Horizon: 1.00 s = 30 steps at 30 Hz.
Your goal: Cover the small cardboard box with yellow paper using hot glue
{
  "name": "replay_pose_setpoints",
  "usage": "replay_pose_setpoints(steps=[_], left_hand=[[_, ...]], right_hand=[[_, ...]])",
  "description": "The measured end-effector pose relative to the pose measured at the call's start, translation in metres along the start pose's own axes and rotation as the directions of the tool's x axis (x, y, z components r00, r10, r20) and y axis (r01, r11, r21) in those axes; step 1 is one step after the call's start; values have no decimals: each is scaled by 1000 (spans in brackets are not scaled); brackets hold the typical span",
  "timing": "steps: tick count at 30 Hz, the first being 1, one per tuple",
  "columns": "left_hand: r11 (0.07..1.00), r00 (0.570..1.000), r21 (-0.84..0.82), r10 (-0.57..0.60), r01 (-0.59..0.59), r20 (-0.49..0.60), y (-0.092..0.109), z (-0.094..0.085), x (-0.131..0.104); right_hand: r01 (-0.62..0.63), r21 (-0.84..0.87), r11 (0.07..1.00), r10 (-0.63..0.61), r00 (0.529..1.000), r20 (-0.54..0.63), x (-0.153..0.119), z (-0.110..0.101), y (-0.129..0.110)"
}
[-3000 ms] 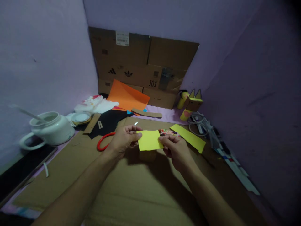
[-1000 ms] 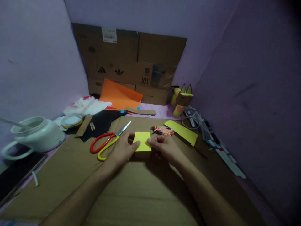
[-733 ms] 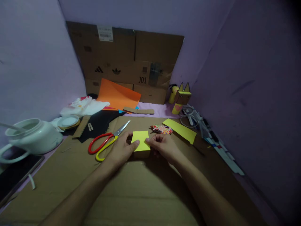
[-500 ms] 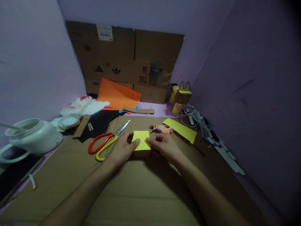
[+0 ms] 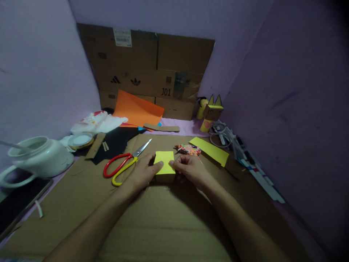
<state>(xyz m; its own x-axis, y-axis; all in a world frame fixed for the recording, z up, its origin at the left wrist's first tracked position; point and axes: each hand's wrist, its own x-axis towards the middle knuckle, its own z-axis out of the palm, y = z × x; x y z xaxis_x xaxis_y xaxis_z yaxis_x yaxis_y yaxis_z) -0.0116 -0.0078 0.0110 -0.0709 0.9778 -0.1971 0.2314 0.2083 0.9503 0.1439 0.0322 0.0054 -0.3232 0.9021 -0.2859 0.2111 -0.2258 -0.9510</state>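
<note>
A small cardboard box with yellow paper on its top (image 5: 165, 165) rests on the cardboard sheet (image 5: 152, 229) between both hands. My left hand (image 5: 145, 170) grips its left side, the thumb lying on the yellow top. From the right, my right hand (image 5: 188, 168) holds the opposite side, its thumb at the paper's right edge and its other fingers curled and partly hidden. Scissors with red and yellow handles (image 5: 127, 163) lie open just left of the box. Behind my right hand is a flower-patterned pouch (image 5: 188, 149), beside a yellow paper strip (image 5: 209, 151).
A white pot (image 5: 40, 156) and a dark flat device (image 5: 24, 203) are at the left. Orange paper (image 5: 137, 109), black paper (image 5: 116, 142) and a cardboard strip (image 5: 162, 128) lie behind. A cat-eared cardboard figure (image 5: 214, 112) and cables (image 5: 220, 134) stand back right.
</note>
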Motion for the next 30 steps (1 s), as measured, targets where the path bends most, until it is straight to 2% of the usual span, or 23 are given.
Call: replay_pose_setpoints(steps=[6, 13, 18, 23, 27, 30], left_hand=[[1000, 999, 10, -17, 17, 33, -5, -4, 3], [1000, 999, -24, -15, 14, -44, -11, -12, 10], [998, 998, -58, -32, 28, -63, -3, -18, 8], [994, 998, -107, -23, 16, -60, 8, -23, -4], [1000, 993, -27, -18, 15, -119, 6, -22, -3], [999, 995, -18, -37, 36, -92, 2, -18, 0]], right_hand=[[5, 20, 1000, -5, 1000, -16, -1, 1, 1], [104, 110, 989, -91, 989, -118, 0, 0, -2], [85, 148, 985, -62, 986, -156, 4, -7, 1], [119, 142, 983, -95, 981, -169, 6, -9, 1], [136, 148, 980, -112, 981, -156, 4, -7, -3], [159, 133, 978, -137, 977, -163, 6, -6, -4]])
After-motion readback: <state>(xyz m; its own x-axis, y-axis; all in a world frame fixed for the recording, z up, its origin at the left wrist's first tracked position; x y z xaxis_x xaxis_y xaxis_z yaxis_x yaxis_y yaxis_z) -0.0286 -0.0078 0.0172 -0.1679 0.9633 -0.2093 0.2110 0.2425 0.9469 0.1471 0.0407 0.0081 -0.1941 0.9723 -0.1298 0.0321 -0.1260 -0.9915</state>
